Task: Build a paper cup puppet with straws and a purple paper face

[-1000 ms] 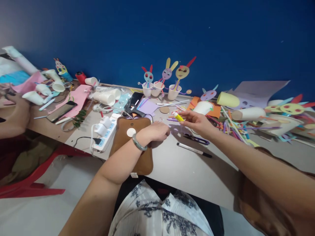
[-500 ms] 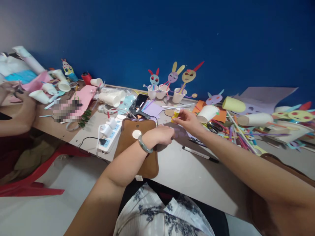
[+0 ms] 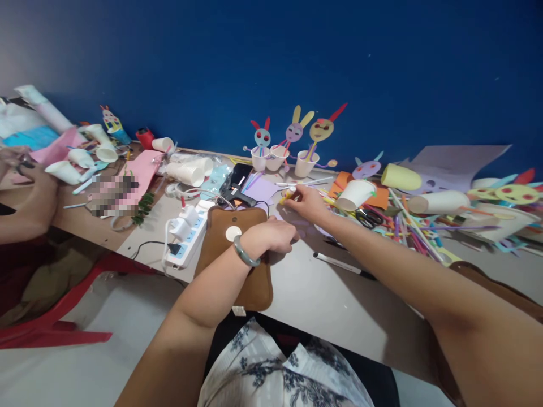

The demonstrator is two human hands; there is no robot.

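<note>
My right hand is closed on a small yellow glue stick with a white end. The stick leans over the tabletop, its lower part hidden by my fingers. Nearer to me, my left hand is curled with its knuckles up at the right edge of a brown leather-like pad. Whatever its fingers hold is hidden beneath them. A round cream disc lies on the pad beside my bracelet. Right of my left hand rests a black-and-white marker. Behind my hands lies a sheet of purple paper.
Three paper-cup figures stand against the blue wall. A glue gun and a power strip with cords are on the left. Scissors, cups and coloured sticks crowd the right. Another person's arms are at far left.
My right hand has moved slightly left, and the glue stick has gone from nearly upright to tilted. My left hand has stayed almost in place.
</note>
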